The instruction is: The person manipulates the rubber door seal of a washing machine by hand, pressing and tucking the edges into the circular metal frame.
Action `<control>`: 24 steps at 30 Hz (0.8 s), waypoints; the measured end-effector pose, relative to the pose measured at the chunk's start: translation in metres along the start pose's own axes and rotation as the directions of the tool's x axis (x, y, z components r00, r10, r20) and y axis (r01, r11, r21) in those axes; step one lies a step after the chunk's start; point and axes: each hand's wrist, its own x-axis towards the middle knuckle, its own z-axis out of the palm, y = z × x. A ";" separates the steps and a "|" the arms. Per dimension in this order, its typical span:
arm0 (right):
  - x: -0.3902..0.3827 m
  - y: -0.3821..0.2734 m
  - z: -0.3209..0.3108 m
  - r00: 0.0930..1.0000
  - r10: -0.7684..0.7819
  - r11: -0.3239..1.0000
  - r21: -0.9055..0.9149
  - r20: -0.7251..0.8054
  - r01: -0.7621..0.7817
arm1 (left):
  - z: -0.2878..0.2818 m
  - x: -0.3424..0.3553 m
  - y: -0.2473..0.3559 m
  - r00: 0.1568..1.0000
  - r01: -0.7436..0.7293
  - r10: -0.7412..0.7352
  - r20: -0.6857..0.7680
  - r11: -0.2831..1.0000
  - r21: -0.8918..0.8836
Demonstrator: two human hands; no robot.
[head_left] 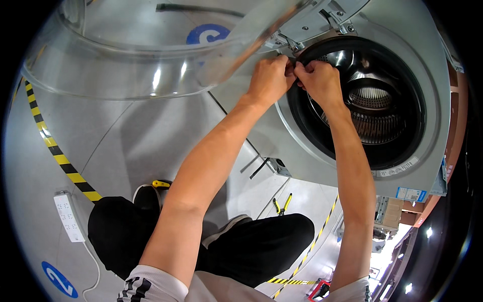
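A front-loading washing machine (312, 168) with a pale grey front faces me at the upper right. Around its opening runs a black rubber door seal (416, 110), and behind that the metal drum (371, 95) shows. My left hand (270, 80) is closed, its fingers pinching at the seal's upper left edge. Right beside it, my right hand (322, 83) pinches the same stretch of rubber, fingertips nearly touching the left ones. What lies between the fingertips is partly hidden. The clear bowl-shaped door (151, 73) hangs open at the upper left, joined near the hinge (296, 46).
Yellow-handled pliers (283, 204) and a yellow-handled tool (161, 184) lie on the floor by my legs. A white power strip (69, 217) with a cord is at the left. Black-and-yellow tape (61, 159) marks the floor. A dark rod (198, 8) lies beyond the door.
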 end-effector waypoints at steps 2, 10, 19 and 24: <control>-0.002 0.002 0.000 1.000 -0.014 0.998 0.067 0.005 0.013 | 0.003 -0.002 0.000 0.998 0.030 -0.029 -0.051 0.999 0.013; -0.011 0.005 -0.003 1.000 -0.012 0.968 0.251 0.005 0.010 | 0.013 -0.002 -0.002 0.986 0.122 -0.118 -0.116 0.992 0.027; -0.014 0.020 0.002 0.999 0.036 0.953 0.300 0.007 -0.036 | 0.003 0.003 -0.002 0.996 0.083 -0.082 0.035 0.997 -0.006; -0.012 0.017 0.008 0.999 -0.004 0.942 0.335 -0.034 0.015 | -0.001 0.008 -0.008 0.995 0.059 -0.062 0.074 0.998 0.031</control>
